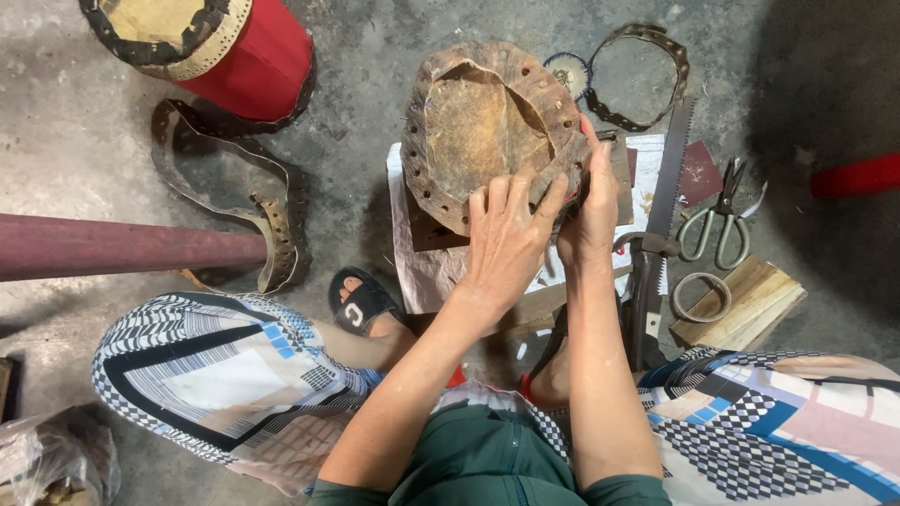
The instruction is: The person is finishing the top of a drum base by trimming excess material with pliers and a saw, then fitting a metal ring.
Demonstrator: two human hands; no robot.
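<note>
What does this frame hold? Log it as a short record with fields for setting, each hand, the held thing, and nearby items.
setting: person seated low on a concrete floor, seen from above
left hand: flat on the near edge of the round hide piece
right hand: grips the right rim of that piece
hide piece: brown, stiff, holes punched around the rim, resting over a white sack
tools: scissors, saw, metal ring on a wooden block
other: red drum, perforated leather strip, leather ring
</note>
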